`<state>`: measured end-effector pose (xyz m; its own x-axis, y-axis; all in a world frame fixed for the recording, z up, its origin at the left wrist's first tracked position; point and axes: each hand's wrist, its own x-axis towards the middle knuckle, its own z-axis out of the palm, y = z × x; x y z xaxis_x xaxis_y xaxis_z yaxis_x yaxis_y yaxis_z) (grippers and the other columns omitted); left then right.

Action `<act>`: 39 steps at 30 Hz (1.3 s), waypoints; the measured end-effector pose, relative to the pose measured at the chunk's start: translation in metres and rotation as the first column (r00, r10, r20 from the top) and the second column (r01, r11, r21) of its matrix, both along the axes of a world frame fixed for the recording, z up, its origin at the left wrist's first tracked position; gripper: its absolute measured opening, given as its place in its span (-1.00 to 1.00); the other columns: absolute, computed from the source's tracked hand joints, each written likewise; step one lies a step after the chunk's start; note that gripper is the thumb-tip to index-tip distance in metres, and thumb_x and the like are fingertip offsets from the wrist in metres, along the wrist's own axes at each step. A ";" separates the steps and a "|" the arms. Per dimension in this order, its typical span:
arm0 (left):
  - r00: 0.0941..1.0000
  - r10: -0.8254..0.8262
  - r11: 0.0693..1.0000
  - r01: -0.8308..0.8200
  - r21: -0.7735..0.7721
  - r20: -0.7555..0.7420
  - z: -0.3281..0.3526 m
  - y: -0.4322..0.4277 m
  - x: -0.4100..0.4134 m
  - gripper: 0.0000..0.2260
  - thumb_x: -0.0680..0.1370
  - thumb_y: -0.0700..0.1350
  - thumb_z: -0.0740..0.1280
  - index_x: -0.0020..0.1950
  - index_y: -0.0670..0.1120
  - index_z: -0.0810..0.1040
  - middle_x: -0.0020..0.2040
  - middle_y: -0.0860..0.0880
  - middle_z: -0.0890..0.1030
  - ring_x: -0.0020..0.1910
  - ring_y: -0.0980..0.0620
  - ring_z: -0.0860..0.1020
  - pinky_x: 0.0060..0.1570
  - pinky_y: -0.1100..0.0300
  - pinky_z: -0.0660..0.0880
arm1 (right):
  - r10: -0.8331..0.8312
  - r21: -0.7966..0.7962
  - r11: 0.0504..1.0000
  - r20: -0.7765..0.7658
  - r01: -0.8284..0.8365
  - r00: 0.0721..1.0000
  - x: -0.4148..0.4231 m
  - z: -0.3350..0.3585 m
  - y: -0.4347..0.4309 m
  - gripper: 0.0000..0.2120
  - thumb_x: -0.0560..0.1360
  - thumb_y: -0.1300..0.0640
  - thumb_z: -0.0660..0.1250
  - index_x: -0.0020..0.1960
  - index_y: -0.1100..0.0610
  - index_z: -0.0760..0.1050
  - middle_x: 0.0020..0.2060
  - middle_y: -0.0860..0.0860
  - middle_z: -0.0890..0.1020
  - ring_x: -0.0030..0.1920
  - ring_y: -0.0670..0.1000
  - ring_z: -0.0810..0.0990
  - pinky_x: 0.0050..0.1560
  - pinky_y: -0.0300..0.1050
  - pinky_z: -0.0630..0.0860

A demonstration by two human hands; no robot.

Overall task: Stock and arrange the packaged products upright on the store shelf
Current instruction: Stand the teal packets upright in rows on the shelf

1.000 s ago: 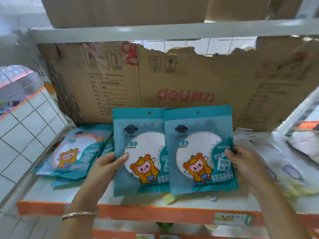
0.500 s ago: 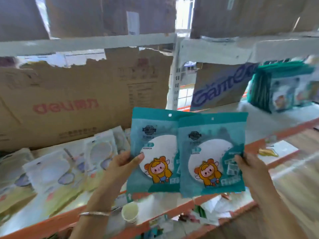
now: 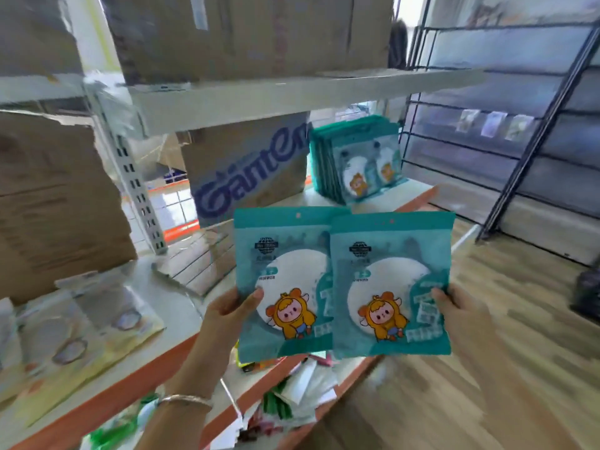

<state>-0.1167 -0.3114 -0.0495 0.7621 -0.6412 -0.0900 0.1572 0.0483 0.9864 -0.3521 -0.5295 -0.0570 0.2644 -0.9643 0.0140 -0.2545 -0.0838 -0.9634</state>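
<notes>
Two upright, overlapping teal cartoon packets [image 3: 389, 271] are pinched by left hand [image 3: 227, 316] and right hand [image 3: 461, 316].

Bright, even daylight fills the frame, strongest from a blown-out gap [image 3: 401, 8] at the top, right of centre. Shadows are soft, deepest under the upper shelf board [image 3: 292, 92]. Streaky blur smears most of the picture, worst on the wooden floor [image 3: 487, 384] at lower right and the pale packets [image 3: 81, 336] at lower left. The 2 teal packets [image 3: 282, 287] at centre are clearest, though their small print is soft. Wide-angle bending tilts the black rack [image 3: 532, 131] at the right edge.
</notes>
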 end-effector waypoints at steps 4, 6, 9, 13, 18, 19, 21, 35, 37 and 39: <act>1.000 -0.013 1.000 0.013 0.004 0.022 -0.004 -0.059 -0.002 -0.91 0.51 -0.20 0.34 -0.16 -0.17 0.60 -0.32 -0.08 0.59 -0.33 -0.05 0.53 -0.36 0.20 0.45 | -0.078 0.011 0.997 0.025 0.078 0.997 -0.011 -0.011 -0.044 -0.84 0.59 0.19 0.21 -0.13 0.09 0.52 -0.22 0.07 0.64 -0.31 -0.02 0.58 -0.30 -0.07 0.51; 1.000 -0.013 1.000 0.013 0.027 0.017 -0.008 -0.090 0.002 -0.90 0.52 -0.18 0.35 -0.19 -0.16 0.59 -0.34 -0.07 0.59 -0.33 -0.06 0.52 -0.31 0.15 0.45 | -0.086 -0.001 0.996 0.003 0.086 0.996 -0.010 -0.013 -0.070 -0.84 0.58 0.18 0.20 -0.13 0.10 0.52 -0.20 0.10 0.64 -0.21 0.13 0.62 -0.13 0.12 0.55; 1.000 -0.016 1.000 0.016 0.021 -0.008 -0.017 -0.136 0.013 -0.91 0.51 -0.16 0.36 -0.18 -0.12 0.62 -0.25 -0.13 0.63 -0.24 -0.11 0.56 -0.17 0.00 0.52 | -0.089 -0.010 0.996 0.006 0.089 0.996 -0.001 -0.014 -0.113 -0.85 0.59 0.18 0.18 -0.07 0.15 0.51 -0.18 0.11 0.64 -0.18 0.17 0.63 -0.10 0.15 0.56; 0.994 -0.032 0.999 0.030 -0.018 -0.103 -0.022 -0.196 0.034 -0.89 0.52 -0.17 0.34 -0.03 -0.18 0.59 -0.15 -0.18 0.63 -0.17 -0.16 0.59 -0.06 -0.12 0.55 | -0.076 -0.053 0.996 -0.011 0.076 0.997 0.023 -0.015 -0.179 -0.86 0.58 0.17 0.20 -0.08 0.08 0.52 -0.17 0.09 0.65 -0.13 0.19 0.64 -0.06 0.20 0.58; 0.999 0.005 1.000 -0.007 0.028 0.042 -0.021 -0.262 0.063 -0.91 0.53 -0.20 0.32 -0.17 -0.16 0.53 -0.36 -0.02 0.46 -0.38 0.09 0.42 -0.46 0.37 0.40 | -0.020 -0.099 0.995 -0.018 0.018 1.000 0.062 -0.004 -0.248 -0.89 0.58 0.20 0.20 -0.05 0.12 0.50 -0.17 0.11 0.63 -0.15 0.19 0.61 -0.06 0.14 0.54; 0.998 0.015 0.999 -0.018 0.051 0.061 -0.023 -0.273 0.070 -0.90 0.53 -0.19 0.33 -0.17 -0.18 0.52 -0.39 0.01 0.42 -0.42 0.12 0.40 -0.50 0.40 0.35 | -0.008 -0.108 0.994 -0.018 0.006 1.000 0.069 -0.004 -0.260 -0.89 0.58 0.20 0.20 -0.03 0.13 0.50 -0.17 0.11 0.63 -0.16 0.18 0.60 -0.08 0.13 0.54; 0.995 0.023 0.995 -0.033 0.092 0.102 -0.025 -0.291 0.080 -0.87 0.53 -0.16 0.34 -0.13 -0.21 0.49 -0.41 0.02 0.38 -0.47 0.15 0.37 -0.53 0.40 0.30 | 0.011 -0.100 0.995 0.006 -0.011 1.000 0.082 -0.005 -0.281 -0.90 0.58 0.21 0.20 0.00 0.14 0.49 -0.16 0.11 0.63 -0.17 0.17 0.60 -0.09 0.11 0.55; 0.971 0.238 0.971 -0.237 -0.023 0.033 -0.036 -0.412 0.108 -0.85 0.53 -0.18 0.32 0.03 -0.23 0.58 -0.10 -0.12 0.66 -0.18 0.00 0.61 -0.19 0.21 0.56 | 0.189 0.019 0.981 0.096 -0.192 0.977 0.171 -0.007 -0.457 -0.83 0.60 0.22 0.17 0.08 0.25 0.50 -0.14 0.07 0.58 -0.09 0.15 0.58 0.00 0.17 0.57; 0.955 0.292 0.956 -0.292 -0.011 0.055 -0.037 -0.435 0.108 -0.85 0.53 -0.18 0.33 0.02 -0.25 0.58 -0.12 -0.13 0.64 -0.19 0.00 0.58 -0.21 0.23 0.52 | 0.230 0.012 0.973 0.064 -0.231 0.971 0.183 -0.006 -0.487 -0.85 0.59 0.20 0.17 0.00 0.17 0.52 -0.12 0.12 0.61 -0.08 0.18 0.59 0.02 0.24 0.56; 0.942 0.329 0.944 -0.330 0.006 0.062 -0.036 -0.457 0.107 -0.89 0.54 -0.17 0.32 -0.03 -0.20 0.58 -0.18 -0.08 0.64 -0.27 0.07 0.58 -0.31 0.31 0.51 | 0.266 0.018 0.963 0.043 -0.267 0.963 0.195 -0.006 -0.516 -0.86 0.59 0.17 0.18 -0.05 0.08 0.51 -0.10 0.12 0.62 -0.06 0.18 0.61 0.01 0.25 0.57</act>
